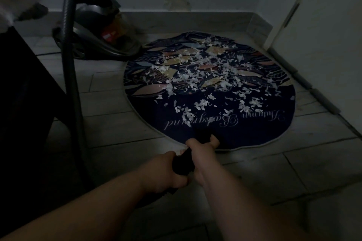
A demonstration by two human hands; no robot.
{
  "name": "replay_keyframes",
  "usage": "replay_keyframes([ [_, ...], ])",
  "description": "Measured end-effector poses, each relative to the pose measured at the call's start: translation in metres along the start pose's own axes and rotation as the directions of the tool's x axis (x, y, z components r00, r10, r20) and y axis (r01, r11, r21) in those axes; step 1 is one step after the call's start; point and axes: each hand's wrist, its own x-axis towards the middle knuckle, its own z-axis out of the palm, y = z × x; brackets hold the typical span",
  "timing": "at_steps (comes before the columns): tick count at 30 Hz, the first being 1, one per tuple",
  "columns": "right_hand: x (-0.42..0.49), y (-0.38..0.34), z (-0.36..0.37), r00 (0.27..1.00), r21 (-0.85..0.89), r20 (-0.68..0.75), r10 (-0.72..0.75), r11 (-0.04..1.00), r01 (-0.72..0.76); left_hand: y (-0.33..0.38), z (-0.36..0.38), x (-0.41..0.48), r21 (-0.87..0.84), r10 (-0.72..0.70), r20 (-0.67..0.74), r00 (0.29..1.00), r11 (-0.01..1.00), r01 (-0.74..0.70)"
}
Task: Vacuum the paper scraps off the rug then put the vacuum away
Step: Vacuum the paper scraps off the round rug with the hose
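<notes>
A: When the left hand (166,170) and the right hand (201,153) were both wrapped round the dark tube (183,164), what step did you take it for?

B: The very start of the vacuuming, I judged. The right hand gripped the tube nearer the rug (225,136), the left just behind it, and both had their fingers curled tight. The tip pointed at the rug's near edge, but it was lost against the dark fabric, so I could not tell whether it touched.

A: And the paper scraps (195,68)?

B: They lay thick across the rug's middle and far half and thinner toward the lettering. The near strip was bare. Nothing looked cleared.

A: Where was the vacuum (98,31)?

B: It sat on the tiled floor (293,172) at the rug's far left edge, by the wall. Its hose (68,55) arched up and then ran down the left side.

A: What did the next move call for?

B: Pushing the tip forward over the lettering into the scraps, in slow passes. It also needed enough hose slack to reach the far side.
</notes>
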Motion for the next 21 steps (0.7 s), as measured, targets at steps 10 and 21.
replay_keyframes([
  [10, 0.001, -0.011, 0.003, 1.000, 0.064, 0.026, 0.012, 0.998, -0.014, 0.011, -0.003, -0.001, -0.010, -0.024, -0.038, 0.999, 1.000, 0.024],
  [21, 0.006, -0.005, 0.019, 0.997, 0.060, 0.077, 0.025, 0.998, -0.030, 0.001, -0.007, -0.003, -0.030, -0.029, -0.095, 0.995, 0.999, 0.026],
])
